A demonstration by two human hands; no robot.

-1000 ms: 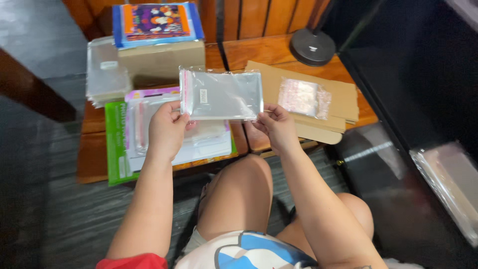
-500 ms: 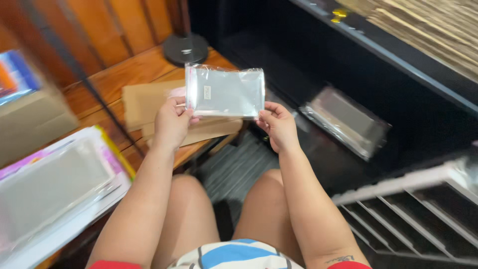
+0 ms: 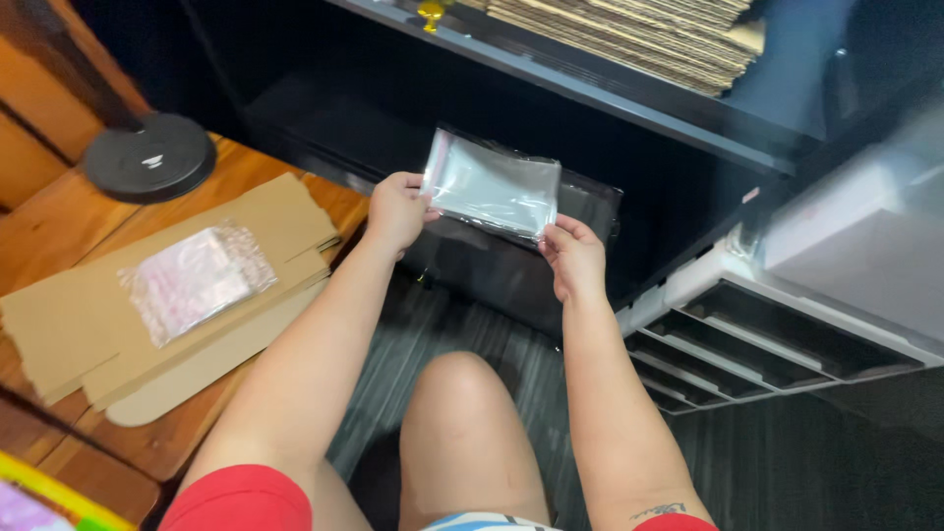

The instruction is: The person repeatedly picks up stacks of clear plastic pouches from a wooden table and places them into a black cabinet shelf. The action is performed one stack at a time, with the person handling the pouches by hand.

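- The left hand (image 3: pixel 395 208) pinches the left edge of a clear plastic sleeve (image 3: pixel 495 185), and the right hand (image 3: pixel 573 258) grips its lower right corner; a grip at both ends keeps the thin sheet stretched flat, not sagging.
- The sleeve hangs in the air above a dark tray (image 3: pixel 511 265) holding more glossy sleeves, just below a black shelf (image 3: pixel 629 93).
- Flattened cardboard (image 3: pixel 669 34) is stacked on that shelf, out of the way.
- To the left, a bubble-wrap pouch (image 3: pixel 192 280) lies on folded cardboard mailers (image 3: pixel 118 339) on the wooden surface (image 3: pixel 128 442), near a round black lamp base (image 3: pixel 149 157).
- A white louvred unit (image 3: pixel 787 334) stands to the right.
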